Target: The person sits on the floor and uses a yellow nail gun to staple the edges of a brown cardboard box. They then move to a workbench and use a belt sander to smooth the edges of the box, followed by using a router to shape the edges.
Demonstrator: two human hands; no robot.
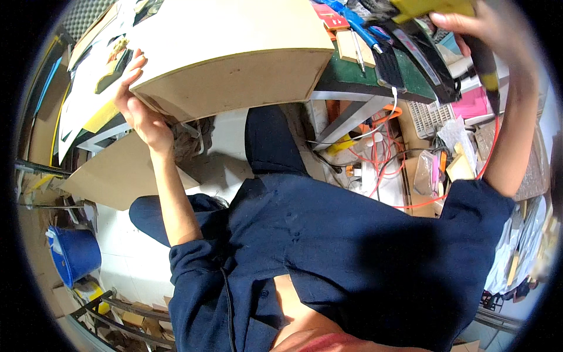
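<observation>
A green table [346, 76] carries a beige box [234, 64] and wooden block [346, 49].

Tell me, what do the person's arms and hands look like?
They have dark navy sleeves: the left sleeve looks bunched up near the elbow, and the right sleeve ends around there too. Both forearms are bare. The left hand and right hand wear no gloves.

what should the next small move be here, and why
Probably bring the yellow-and-black tool over to the pale wooden piece: the right hand grips the tool off to the right, apart from the wood, while the left hand lies against the wood's left end, seemingly steadying it.
</observation>
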